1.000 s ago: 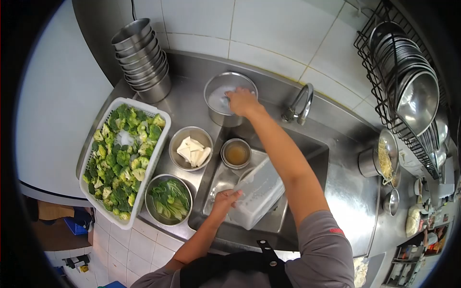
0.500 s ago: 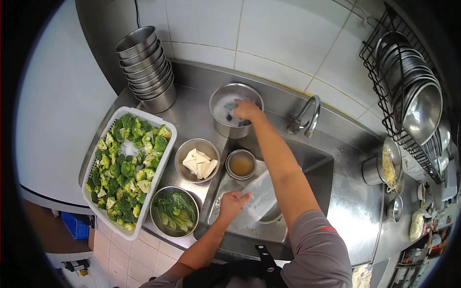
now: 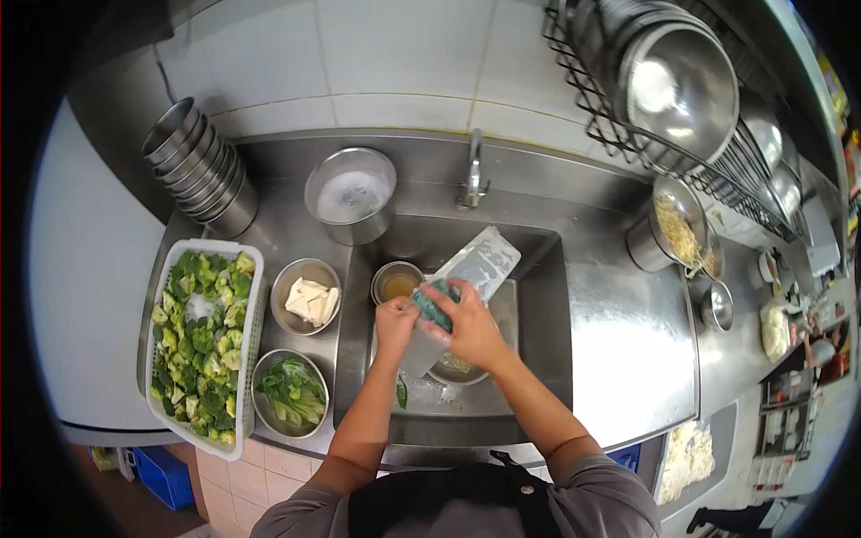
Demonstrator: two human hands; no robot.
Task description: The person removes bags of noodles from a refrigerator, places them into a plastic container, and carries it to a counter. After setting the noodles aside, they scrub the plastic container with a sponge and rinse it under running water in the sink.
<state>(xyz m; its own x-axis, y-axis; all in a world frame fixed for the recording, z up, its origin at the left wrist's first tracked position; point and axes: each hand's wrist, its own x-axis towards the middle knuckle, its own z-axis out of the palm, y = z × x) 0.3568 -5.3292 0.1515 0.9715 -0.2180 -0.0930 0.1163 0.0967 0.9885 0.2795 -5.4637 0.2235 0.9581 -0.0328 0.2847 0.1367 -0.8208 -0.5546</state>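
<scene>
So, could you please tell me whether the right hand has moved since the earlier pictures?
Yes: judged against the faucet, the right hand has moved lower in view, from the steel pot to the sink.

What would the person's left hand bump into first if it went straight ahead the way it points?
Probably the metal bowl of brownish liquid just beyond the left hand, though depth is unclear.

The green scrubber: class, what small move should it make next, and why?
Probably rub the green scrubber along the plastic container: the right hand holds the scrubber over it, the left hand grips its edge over the sink, and whitish streaks show on its surface.
</scene>
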